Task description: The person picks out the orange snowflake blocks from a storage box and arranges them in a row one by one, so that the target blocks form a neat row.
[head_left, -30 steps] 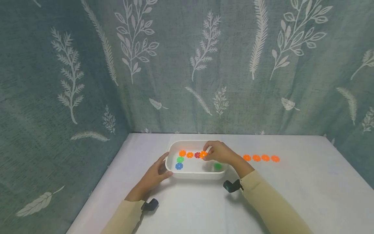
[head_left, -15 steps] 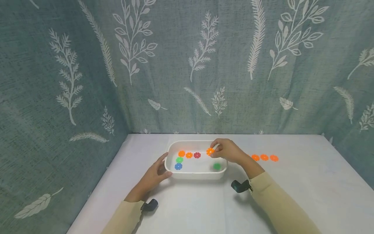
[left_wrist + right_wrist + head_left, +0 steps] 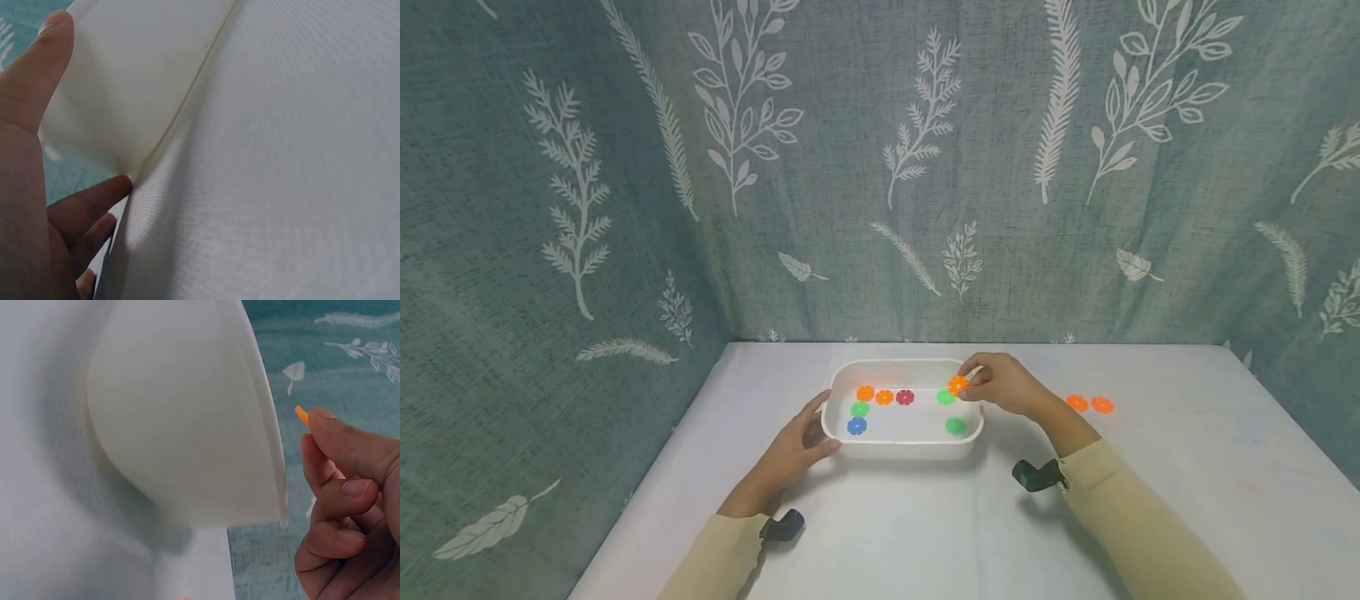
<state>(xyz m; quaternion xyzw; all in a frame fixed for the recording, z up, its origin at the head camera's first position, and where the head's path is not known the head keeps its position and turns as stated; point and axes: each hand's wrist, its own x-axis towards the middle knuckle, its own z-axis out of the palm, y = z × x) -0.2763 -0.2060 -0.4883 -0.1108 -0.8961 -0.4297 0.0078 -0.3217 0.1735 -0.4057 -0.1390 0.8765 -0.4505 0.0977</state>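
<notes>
A white tray (image 3: 898, 450) lies on the table with several flower-shaped plastic discs inside. My left hand (image 3: 793, 442) holds the tray's left end, thumb near the front corner and fingers along the side; the left wrist view shows the thumb (image 3: 47, 56) by the rim. Between thumb and forefinger, my right hand (image 3: 1003, 385) pinches an orange flower-shaped disc (image 3: 957, 385) above the tray's right end. Behind it a green disc (image 3: 945, 397) is partly covered. In the right wrist view the orange disc (image 3: 302, 415) appears edge-on, apart from the rim.
Two orange discs (image 3: 1077, 403) lie on the white table (image 3: 1187, 467) right of the tray. Inside the tray are a blue disc (image 3: 857, 426), a red disc (image 3: 905, 397), and more orange and green ones. A leaf-patterned curtain (image 3: 850, 167) rises behind the table.
My right hand has moved right with the orange disc, from the tray's middle to its right end, uncovering the red disc and a green one. My left hand stays at the tray.
</notes>
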